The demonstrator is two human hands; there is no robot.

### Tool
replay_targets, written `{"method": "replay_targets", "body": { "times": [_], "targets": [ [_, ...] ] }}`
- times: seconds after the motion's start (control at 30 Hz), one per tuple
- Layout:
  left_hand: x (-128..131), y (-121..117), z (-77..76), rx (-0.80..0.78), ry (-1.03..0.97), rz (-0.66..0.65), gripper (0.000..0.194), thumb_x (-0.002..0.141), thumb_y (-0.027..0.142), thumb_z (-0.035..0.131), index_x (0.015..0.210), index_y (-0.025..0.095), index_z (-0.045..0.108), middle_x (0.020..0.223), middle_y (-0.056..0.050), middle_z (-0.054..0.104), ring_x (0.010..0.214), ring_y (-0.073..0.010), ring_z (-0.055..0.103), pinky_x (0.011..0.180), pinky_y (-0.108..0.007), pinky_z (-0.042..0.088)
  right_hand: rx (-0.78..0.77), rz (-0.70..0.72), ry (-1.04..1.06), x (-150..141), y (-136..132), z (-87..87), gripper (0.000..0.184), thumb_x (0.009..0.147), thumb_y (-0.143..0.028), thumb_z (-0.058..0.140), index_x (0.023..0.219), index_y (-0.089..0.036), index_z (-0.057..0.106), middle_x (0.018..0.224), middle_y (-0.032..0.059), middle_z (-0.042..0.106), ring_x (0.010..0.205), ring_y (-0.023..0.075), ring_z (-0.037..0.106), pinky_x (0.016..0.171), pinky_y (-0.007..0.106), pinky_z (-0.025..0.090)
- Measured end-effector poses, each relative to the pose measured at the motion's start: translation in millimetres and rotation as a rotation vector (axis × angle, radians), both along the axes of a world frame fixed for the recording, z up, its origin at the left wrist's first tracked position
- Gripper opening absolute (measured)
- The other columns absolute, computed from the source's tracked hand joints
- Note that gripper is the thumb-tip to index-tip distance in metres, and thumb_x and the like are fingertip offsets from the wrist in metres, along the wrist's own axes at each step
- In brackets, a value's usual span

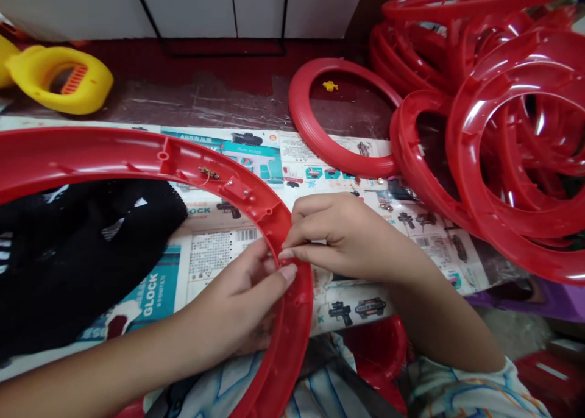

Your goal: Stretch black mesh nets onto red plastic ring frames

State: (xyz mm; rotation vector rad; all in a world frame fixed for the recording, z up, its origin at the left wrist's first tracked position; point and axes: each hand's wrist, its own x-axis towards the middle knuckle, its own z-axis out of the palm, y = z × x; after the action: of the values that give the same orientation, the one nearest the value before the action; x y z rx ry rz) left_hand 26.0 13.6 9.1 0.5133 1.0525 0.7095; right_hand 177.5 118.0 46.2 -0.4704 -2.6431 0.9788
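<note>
A large red plastic ring (256, 192), its hollow ribbed side facing up, lies across the table's front edge and runs over my lap. My left hand (256, 278) grips its inner rim, thumb on top and fingers underneath. Inside the channel, my right hand (329, 235) pinches with thumb and fingertips close to the left thumb; whatever sits between those fingertips is too small to make out. Farther along the channel are a small brass-coloured part with a thin wire (209, 173) and a small red plate with screws (237, 189).
Red ring halves (466, 131) are piled at the right, beside a single red ring (301, 101). Yellow plastic parts (91, 98) lie at the back left. Black cloth (91, 253) and printed cardboard (205, 259) cover the table. Small screws (386, 205) lie near my right hand.
</note>
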Motion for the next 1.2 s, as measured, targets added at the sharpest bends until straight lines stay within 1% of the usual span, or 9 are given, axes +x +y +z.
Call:
{"method": "replay_targets", "body": {
  "times": [0.13, 0.27, 0.4, 0.57, 0.67, 0.8, 0.9, 1.07, 1.2],
  "targets": [
    [6, 0, -4.5, 0.076, 0.068, 0.100, 0.031, 0.083, 0.037, 0.061, 0.109, 0.026, 0.049, 0.063, 0.005, 0.055, 0.060, -0.0152, 0.060, 0.056, -0.024, 0.048, 0.055, 0.008, -0.021, -1, -1, -0.3, 0.018, 0.084, -0.006, 0.055, 0.075, -0.013, 0.070, 0.070, -0.0010, 0.054, 0.064, 0.0085, 0.050, 0.061, 0.020, 0.038],
    [7, -1, -1.6, 0.106, 0.080, 0.040, 0.036, 0.083, 0.027, 0.059, 0.116, 0.026, 0.043, 0.074, 0.003, 0.059, 0.061, -0.0134, 0.058, 0.053, -0.022, 0.046, 0.062, 0.011, -0.008, -1, -1, 0.2, 0.019, 0.085, -0.008, 0.055, 0.074, -0.013, 0.070, 0.070, -0.0013, 0.054, 0.063, 0.0076, 0.049, 0.059, 0.019, 0.037],
    [3, 0, 5.8, 0.039, 0.056, -0.029, 0.033, 0.084, 0.036, 0.059, 0.113, 0.027, 0.047, 0.064, 0.005, 0.053, 0.044, -0.0108, 0.047, 0.040, -0.021, 0.038, 0.064, -0.004, -0.019, -1, -2, 1.5, 0.018, 0.085, -0.010, 0.057, 0.073, -0.014, 0.070, 0.069, -0.0013, 0.055, 0.064, 0.0080, 0.050, 0.060, 0.019, 0.037],
    [5, 0, 9.7, 0.074, 0.076, 0.089, 0.034, 0.080, 0.035, 0.064, 0.111, 0.027, 0.051, 0.063, 0.004, 0.054, 0.053, -0.0144, 0.056, 0.045, -0.022, 0.043, 0.065, -0.054, -0.034, -1, -5, 4.1, 0.015, 0.083, -0.011, 0.061, 0.072, -0.013, 0.070, 0.065, -0.0018, 0.056, 0.062, 0.0082, 0.050, 0.059, 0.020, 0.035],
    [6, -1, 6.8, 0.076, 0.080, 0.048, 0.026, 0.085, 0.034, 0.056, 0.108, 0.026, 0.048, 0.063, 0.005, 0.053, 0.045, -0.0111, 0.048, 0.042, -0.022, 0.040, 0.059, -0.080, -0.059, 1, -5, 5.4, 0.016, 0.084, -0.016, 0.063, 0.069, -0.014, 0.070, 0.064, -0.0019, 0.057, 0.061, 0.0084, 0.050, 0.059, 0.021, 0.034],
    [3, -2, 1.1, 0.298, 0.227, -0.034, 0.022, 0.083, 0.022, 0.054, 0.104, 0.025, 0.047, 0.082, 0.002, 0.058, 0.067, -0.0132, 0.056, 0.060, -0.025, 0.048, 0.111, -0.075, -0.051, 5, -2, 4.6, 0.016, 0.086, -0.024, 0.064, 0.074, -0.015, 0.070, 0.067, -0.0010, 0.060, 0.063, 0.0095, 0.052, 0.060, 0.022, 0.036],
    [0, -4, -3.6, 0.389, 0.341, -0.051, 0.025, 0.081, 0.015, 0.053, 0.104, 0.025, 0.048, 0.088, 0.001, 0.058, 0.083, -0.0168, 0.058, 0.072, -0.027, 0.048, 0.231, -0.007, -0.015, 7, 0, 3.4, 0.018, 0.090, -0.019, 0.055, 0.081, -0.015, 0.070, 0.073, 0.0013, 0.063, 0.069, 0.0111, 0.054, 0.065, 0.024, 0.039],
    [-2, -8, -10.2, 0.382, 0.340, -0.140, 0.020, 0.084, 0.019, 0.054, 0.103, 0.024, 0.050, 0.080, 0.002, 0.056, 0.076, -0.0179, 0.056, 0.070, -0.030, 0.047, 0.445, 0.024, 0.001, 6, -5, 4.2, 0.026, 0.093, -0.012, 0.047, 0.078, -0.015, 0.068, 0.079, 0.0038, 0.062, 0.073, 0.0137, 0.049, 0.069, 0.028, 0.039],
    [-1, -5, -9.7, 0.408, 0.313, -0.182, 0.015, 0.083, 0.019, 0.055, 0.096, 0.024, 0.052, 0.080, 0.001, 0.056, 0.078, -0.0193, 0.056, 0.075, -0.032, 0.047, 0.473, 0.007, -0.035, 4, -9, 4.3, 0.027, 0.093, -0.010, 0.045, 0.078, -0.016, 0.067, 0.080, 0.0041, 0.062, 0.074, 0.0145, 0.047, 0.071, 0.030, 0.038]
  ]
}}
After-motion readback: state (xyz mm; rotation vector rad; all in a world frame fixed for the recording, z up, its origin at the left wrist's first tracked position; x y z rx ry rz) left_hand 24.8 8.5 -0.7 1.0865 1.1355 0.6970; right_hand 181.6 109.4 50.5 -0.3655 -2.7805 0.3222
